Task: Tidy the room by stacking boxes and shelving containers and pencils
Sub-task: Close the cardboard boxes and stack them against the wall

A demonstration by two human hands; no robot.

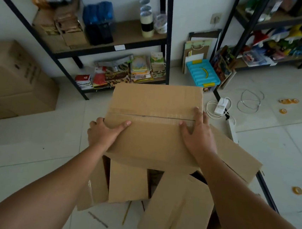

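- Closed cardboard box (153, 118): taped along its top seam, it is being held above an open cardboard box (129, 182) by both hands.
- Left hand (104, 133): it is being pressed against the near left corner of the closed cardboard box, with the thumb laid along the top face and the fingers wrapped round the left side.
- Right hand (198, 133): it is being laid flat over the right end of the closed cardboard box's top, fingers straight and moderately spread, thumb pointing toward the seam.
- Open cardboard box: it is being seen directly beneath the closed cardboard box, its flaps splayed outward toward the viewer and to the right.
- Pencils (127, 211): a yellow one and a grey one are being seen lying on the floor (33, 140), nearer the viewer than the closed cardboard box, just beside the lower flaps.
- Large cardboard cartons (15, 82): these are being seen stacked on the floor, well to the left of the closed cardboard box.
- Black shelving unit (164, 41): it is being seen behind the closed cardboard box, laden with brown packets, blue items, tape rolls and books.
- Blue-lidded container (202, 75): it is being seen on the floor behind and right of the closed cardboard box.
- White cable (249, 101): it is being seen coiled on the floor to the right of the closed cardboard box.
- Yellow tape rolls (289, 101): these are being seen scattered on the floor far right of the closed cardboard box.
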